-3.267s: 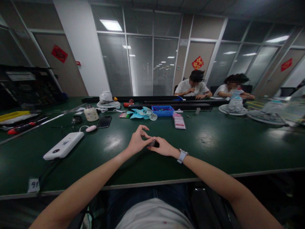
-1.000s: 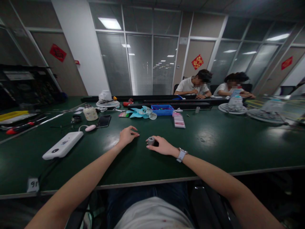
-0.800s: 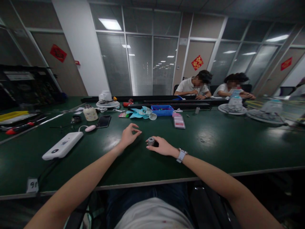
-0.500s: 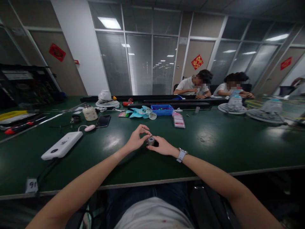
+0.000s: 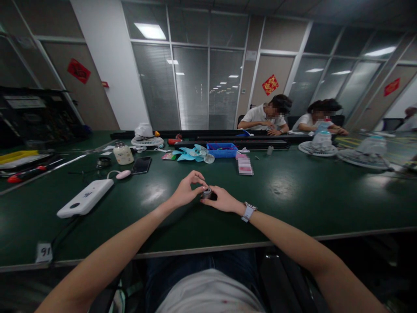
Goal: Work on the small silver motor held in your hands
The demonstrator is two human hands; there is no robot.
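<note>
A small grey metal cylinder (image 5: 206, 194), with a round opening or recess in its top, stands on the green table in front of me. My right hand (image 5: 225, 201) is closed around it from the right, thumb on the near side and fingers behind. Over the cylinder's top edge, my left hand (image 5: 189, 189) has its thumb and fingertips drawn together in a pinch. Whatever lies between those fingertips is too small to make out. A watch (image 5: 249, 211) with a light band is on my right wrist.
A white power strip (image 5: 86, 198), a phone (image 5: 141, 165) and a cream jar (image 5: 123, 154) lie to the left. Light-blue fan blades (image 5: 190, 153), a blue tray (image 5: 222, 150) and a pink-and-white packet (image 5: 244, 164) are farther back. Fan parts (image 5: 317, 148) stand right, near two seated people.
My left thumb and fingertips have shifted slightly over the top of the cylinder. My right hand keeps its hold in the same spot.
</note>
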